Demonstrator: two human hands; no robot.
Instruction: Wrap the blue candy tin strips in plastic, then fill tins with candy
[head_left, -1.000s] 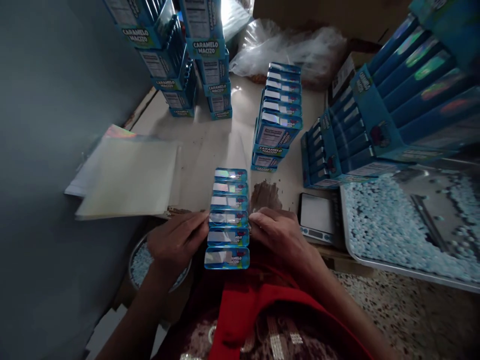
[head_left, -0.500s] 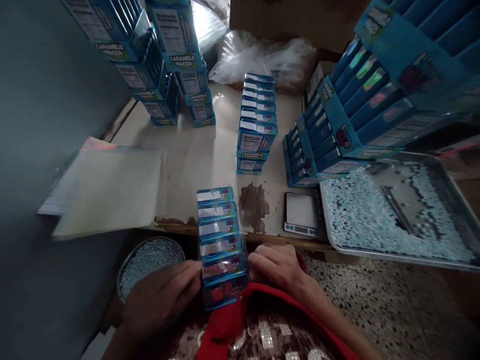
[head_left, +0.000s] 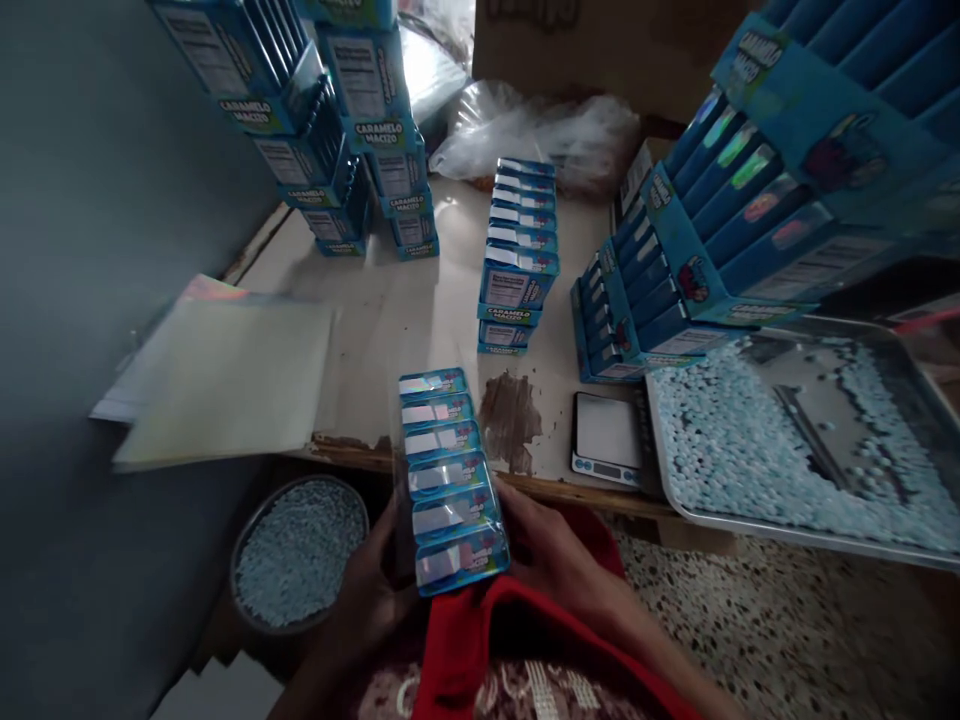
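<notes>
The left hand (head_left: pixel 373 580) and right hand (head_left: pixel 551 545) grasp the row of blue packs (head_left: pixel 450 480) from either side, over the table's (head_left: pixel 367 330) near edge, likely to keep the packs pressed together; fingertips are hidden, so the exact grip is uncertain. To the right, the scale (head_left: pixel 609 432) sits beside the metal tray (head_left: pixel 750 528), perhaps for easy reach. Farther off, left and right, blue stacks (head_left: pixel 375 130) rise high, apparently saving room.
</notes>
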